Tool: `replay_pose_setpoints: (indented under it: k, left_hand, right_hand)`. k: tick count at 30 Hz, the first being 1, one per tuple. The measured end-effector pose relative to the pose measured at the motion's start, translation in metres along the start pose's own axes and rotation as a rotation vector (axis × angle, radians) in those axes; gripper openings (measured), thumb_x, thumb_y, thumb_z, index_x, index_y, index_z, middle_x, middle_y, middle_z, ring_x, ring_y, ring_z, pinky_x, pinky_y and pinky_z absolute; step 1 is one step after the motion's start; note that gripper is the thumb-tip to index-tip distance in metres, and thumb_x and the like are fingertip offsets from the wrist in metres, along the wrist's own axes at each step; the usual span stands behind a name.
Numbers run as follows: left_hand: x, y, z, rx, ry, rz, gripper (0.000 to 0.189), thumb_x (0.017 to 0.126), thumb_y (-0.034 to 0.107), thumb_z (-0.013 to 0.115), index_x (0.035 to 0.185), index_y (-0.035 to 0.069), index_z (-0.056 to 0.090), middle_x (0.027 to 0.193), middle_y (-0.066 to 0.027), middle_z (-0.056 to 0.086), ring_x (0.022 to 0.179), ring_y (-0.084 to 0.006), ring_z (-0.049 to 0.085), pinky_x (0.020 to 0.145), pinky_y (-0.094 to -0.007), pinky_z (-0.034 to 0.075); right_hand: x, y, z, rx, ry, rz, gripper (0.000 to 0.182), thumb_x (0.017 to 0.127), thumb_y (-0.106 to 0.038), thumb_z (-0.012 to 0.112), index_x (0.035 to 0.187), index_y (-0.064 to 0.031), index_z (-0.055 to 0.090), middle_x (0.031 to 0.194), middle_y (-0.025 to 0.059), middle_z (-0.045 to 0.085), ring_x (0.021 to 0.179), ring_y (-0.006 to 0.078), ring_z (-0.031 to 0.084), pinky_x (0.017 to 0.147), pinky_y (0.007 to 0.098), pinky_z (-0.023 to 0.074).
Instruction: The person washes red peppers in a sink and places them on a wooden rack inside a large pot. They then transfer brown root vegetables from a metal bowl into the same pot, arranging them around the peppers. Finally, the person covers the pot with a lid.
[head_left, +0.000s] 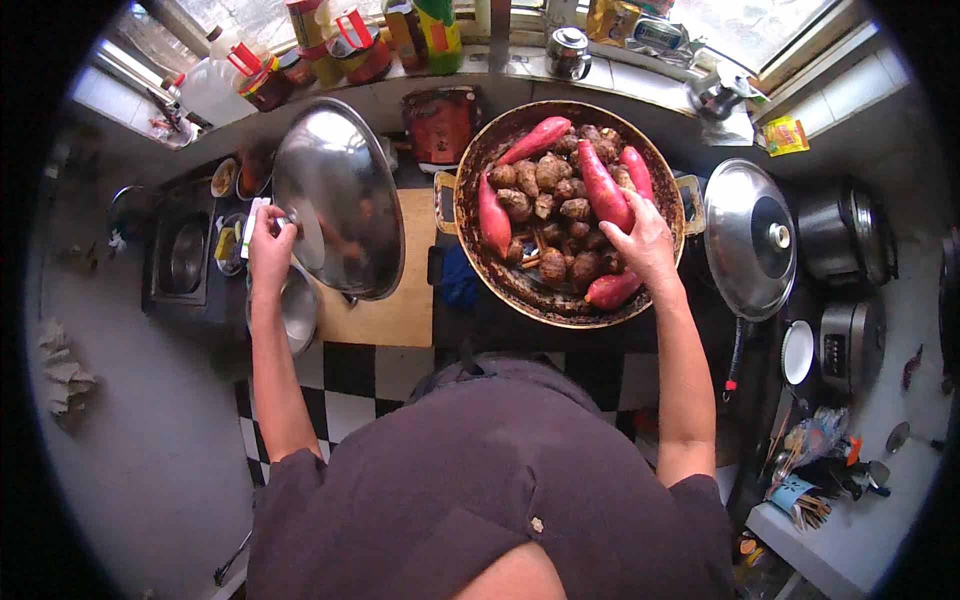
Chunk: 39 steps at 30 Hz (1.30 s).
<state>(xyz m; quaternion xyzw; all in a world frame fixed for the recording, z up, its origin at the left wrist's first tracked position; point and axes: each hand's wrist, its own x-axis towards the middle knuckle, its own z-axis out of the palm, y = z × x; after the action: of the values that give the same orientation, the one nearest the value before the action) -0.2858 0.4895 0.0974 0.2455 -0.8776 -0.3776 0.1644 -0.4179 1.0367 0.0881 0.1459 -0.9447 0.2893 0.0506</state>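
Observation:
A wide two-handled pan (480, 281) holds many brown taros (553, 172) and several red-skinned sweet potatoes (493, 217). My right hand (645, 238) reaches over the pan's right side, its fingers on the lower end of a long sweet potato (598, 180); whether it grips it is unclear. At the left, my left hand (271, 244) holds the knob of a large shiny metal lid (341, 187), which is tilted up above a wooden cutting board (382, 322).
Right of the pan, a lidded wok (739, 240) stands beside dark cookers (844, 232). A blue cloth (458, 277) lies against the pan's left side. A metal bowl (298, 311) and a sink (184, 255) are at left. Bottles and jars (360, 56) line the windowsill.

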Motion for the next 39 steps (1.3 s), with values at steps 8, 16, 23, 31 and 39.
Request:
replay_pose_setpoints:
  k: [8, 16, 23, 31, 39]
  left_hand:
    - [-0.047, 0.065, -0.023, -0.126, 0.085, 0.073, 0.021, 0.082, 0.003, 0.059, 0.103, 0.006, 0.055, 0.083, -0.0001, 0.055, 0.07, -0.0082, 0.049, 0.065, -0.0253, 0.043]
    - [-0.08, 0.111, -0.023, -0.206, 0.055, 0.073, 0.023, 0.085, -0.002, 0.055, 0.107, 0.005, 0.053, 0.09, 0.0013, 0.052, 0.078, -0.0054, 0.048, 0.07, -0.0211, 0.042]
    - [-0.093, 0.122, -0.023, -0.234, 0.041, 0.083, 0.023, 0.084, -0.002, 0.056, 0.107, 0.005, 0.054, 0.089, 0.0012, 0.053, 0.079, -0.0054, 0.049, 0.071, -0.0215, 0.043]
    - [-0.094, 0.133, -0.008, -0.198, 0.029, 0.099, 0.024, 0.083, -0.001, 0.059, 0.106, 0.006, 0.055, 0.088, -0.0012, 0.057, 0.075, -0.007, 0.052, 0.071, -0.0231, 0.045]
    - [-0.084, 0.164, 0.007, -0.068, -0.025, 0.134, 0.024, 0.082, 0.001, 0.059, 0.105, 0.005, 0.056, 0.085, -0.001, 0.058, 0.073, -0.0078, 0.054, 0.07, -0.024, 0.047]
  right_hand:
    - [-0.001, -0.017, -0.007, 0.228, -0.172, 0.024, 0.062, 0.078, -0.035, 0.076, 0.13, -0.0047, 0.059, 0.117, 0.0178, 0.067, 0.109, 0.0333, 0.065, 0.097, 0.0405, 0.0492]
    - [-0.013, -0.002, -0.006, 0.459, -0.487, 0.069, 0.061, 0.081, -0.034, 0.075, 0.127, 0.0013, 0.06, 0.115, 0.0175, 0.067, 0.107, 0.0251, 0.064, 0.095, 0.0354, 0.0481]
    - [0.003, -0.016, -0.024, 0.351, -0.195, 0.149, 0.061, 0.081, -0.029, 0.076, 0.133, -0.0041, 0.056, 0.12, 0.0179, 0.066, 0.108, 0.0308, 0.066, 0.097, 0.0366, 0.0491]
    - [0.002, -0.034, -0.001, 0.02, -0.15, -0.072, 0.059, 0.081, -0.028, 0.075, 0.131, -0.0044, 0.056, 0.117, 0.0148, 0.06, 0.109, 0.0349, 0.061, 0.094, 0.042, 0.0494]
    - [0.012, -0.016, 0.0, 0.266, -0.207, 0.146, 0.051, 0.084, -0.033, 0.071, 0.127, -0.0089, 0.059, 0.112, 0.0195, 0.068, 0.106, 0.0368, 0.065, 0.09, 0.0455, 0.0506]
